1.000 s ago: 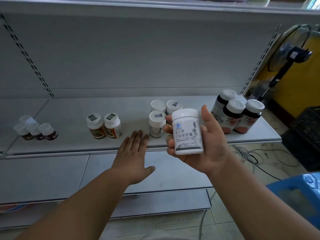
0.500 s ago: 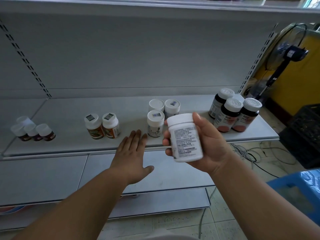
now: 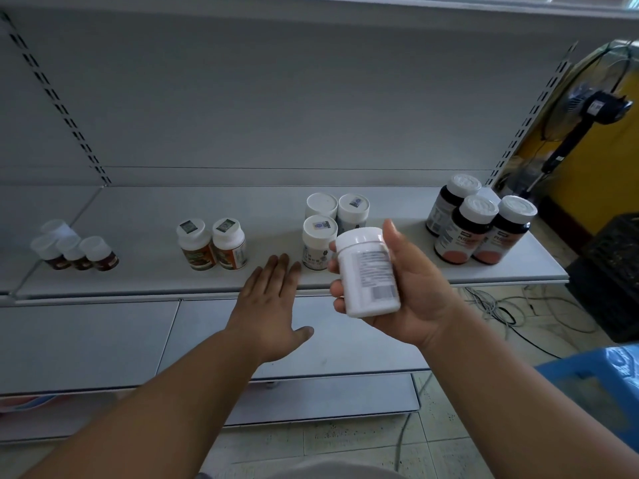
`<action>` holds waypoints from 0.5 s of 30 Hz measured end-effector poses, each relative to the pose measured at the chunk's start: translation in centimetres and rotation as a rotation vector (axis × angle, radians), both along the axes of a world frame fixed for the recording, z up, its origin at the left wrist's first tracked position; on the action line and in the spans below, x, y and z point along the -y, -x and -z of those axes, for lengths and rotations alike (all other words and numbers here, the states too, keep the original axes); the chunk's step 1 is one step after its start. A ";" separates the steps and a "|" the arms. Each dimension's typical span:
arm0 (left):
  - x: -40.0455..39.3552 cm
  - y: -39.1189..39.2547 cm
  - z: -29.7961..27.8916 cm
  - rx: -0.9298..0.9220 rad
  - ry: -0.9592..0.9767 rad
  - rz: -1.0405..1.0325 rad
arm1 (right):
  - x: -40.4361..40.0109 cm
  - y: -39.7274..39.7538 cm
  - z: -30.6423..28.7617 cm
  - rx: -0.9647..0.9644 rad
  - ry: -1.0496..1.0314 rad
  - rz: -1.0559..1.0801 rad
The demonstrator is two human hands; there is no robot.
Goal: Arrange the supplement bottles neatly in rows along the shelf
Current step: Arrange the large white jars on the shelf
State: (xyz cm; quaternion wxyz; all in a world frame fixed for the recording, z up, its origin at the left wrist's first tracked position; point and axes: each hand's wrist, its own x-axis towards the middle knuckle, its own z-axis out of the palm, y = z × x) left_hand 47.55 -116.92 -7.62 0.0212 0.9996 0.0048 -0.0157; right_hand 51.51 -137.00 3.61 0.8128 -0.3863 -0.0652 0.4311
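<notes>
White plastic filled the middle of the head view: my right hand point(image 3: 411, 288) held a white supplement bottle point(image 3: 368, 273) in front of the shelf point(image 3: 145, 271), fingers and thumb curled round its body, cap tilted up and away, the printed label with a barcode facing me. My left hand point(image 3: 273, 305) hovered flat beside it, palm down, fingers straight and together, thumb spread, gripping nothing, its fingertips over the shelf's front edge. On the shelf just behind the held bottle stood three white bottles point(image 3: 320, 242) in a tight cluster, two with stickers on their caps. To their left sat two white-capped bottles with orange-brown labels point(image 3: 212, 245), touching side by side. Further left, on the neighbouring shelf panel, a group of small dark bottles with pale caps point(image 3: 74, 250) stood bunched. At the right end were three dark bottles with white caps point(image 3: 480, 226), close together. Beyond the shelf's right side stood a fan point(image 3: 587, 108) and, lower, a blue plastic stool point(image 3: 594, 382).
</notes>
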 end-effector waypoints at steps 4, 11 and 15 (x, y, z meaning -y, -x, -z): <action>0.0 -0.1 0.0 -0.014 0.002 -0.002 | 0.0 -0.1 0.0 0.028 0.026 -0.038; -0.1 -0.1 0.0 0.009 0.017 0.016 | -0.4 0.2 0.0 -0.018 0.006 0.001; -0.1 -0.1 0.0 0.002 0.036 0.015 | -0.3 0.2 0.0 0.024 0.028 -0.031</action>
